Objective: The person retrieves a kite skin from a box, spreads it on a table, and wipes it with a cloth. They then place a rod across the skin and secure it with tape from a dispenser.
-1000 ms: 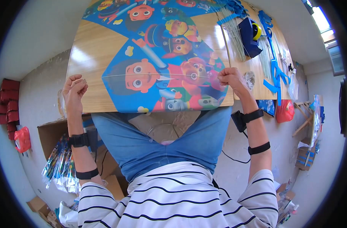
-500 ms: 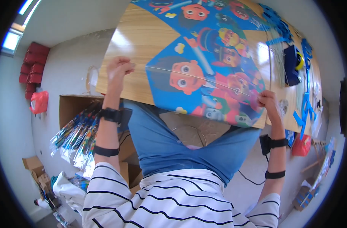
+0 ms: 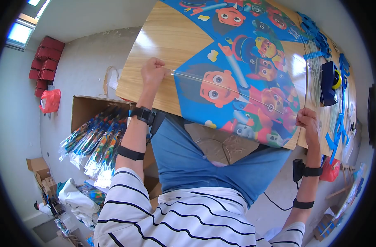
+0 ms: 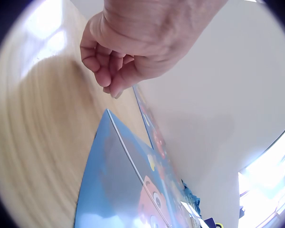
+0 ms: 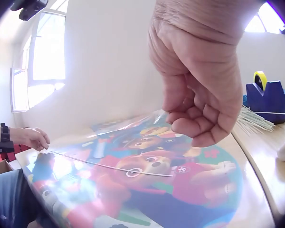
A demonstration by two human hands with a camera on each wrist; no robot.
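A blue cartoon-printed sheet [image 3: 196, 108] with pointed corners, like a kite's sail, lies on the wooden table before the person. Across it runs a thin pale rod [image 5: 109, 166], one end at the sheet's left corner. Just beyond that corner hovers the left hand [image 3: 153, 73], thumb and fingertips drawn together. The left wrist view shows a gap between those fingertips and the rod's end, with nothing visible in the fingers. Past the rod's other end, over the sheet's right edge, the right hand [image 3: 307, 117] has its fingers curled, with nothing visible in them.
More printed sheets [image 3: 237, 16] lie farther back. At the table's right are a dark blue tape dispenser [image 3: 328, 88] with yellow tape, a bundle of pale rods [image 5: 256, 121] and blue ribbons [image 3: 340, 131]. A cardboard box [image 3: 83, 111] of wrapped packs stands left of the legs.
The head view has swung to the left, so table and hands appear farther right and turned. Both hands stay near the rod's two ends, and the rod lies as before on the sheet.
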